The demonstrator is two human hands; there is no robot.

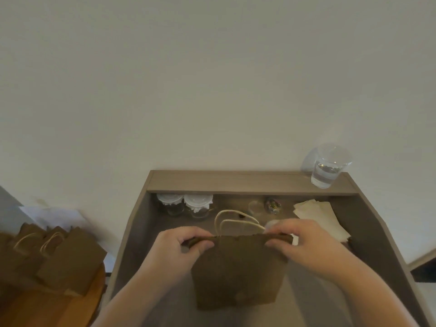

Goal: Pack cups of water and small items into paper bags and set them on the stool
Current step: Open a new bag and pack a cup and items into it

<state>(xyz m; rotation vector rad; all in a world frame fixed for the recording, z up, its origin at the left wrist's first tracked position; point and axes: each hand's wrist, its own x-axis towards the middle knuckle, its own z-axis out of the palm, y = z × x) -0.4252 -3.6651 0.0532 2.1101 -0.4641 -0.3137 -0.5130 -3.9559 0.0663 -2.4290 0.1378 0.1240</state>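
A brown paper bag (238, 270) with pale cord handles (233, 220) stands on the grey table (368, 237) in front of me. My left hand (174, 249) pinches the left end of its top edge and my right hand (306, 244) pinches the right end. The bag's mouth looks pressed together. A clear plastic cup of water (326, 166) with a lid stands on the raised back ledge at the right. Two lidded cups (184, 204) stand below the ledge at the back left.
Several brown paper bags (59, 256) lie on an orange-brown stool (70, 308) at the lower left. Pale napkins (318, 215) lie at the back right of the table. A small shiny wrapped item (273, 206) and a clear lid (256, 206) sit behind the bag.
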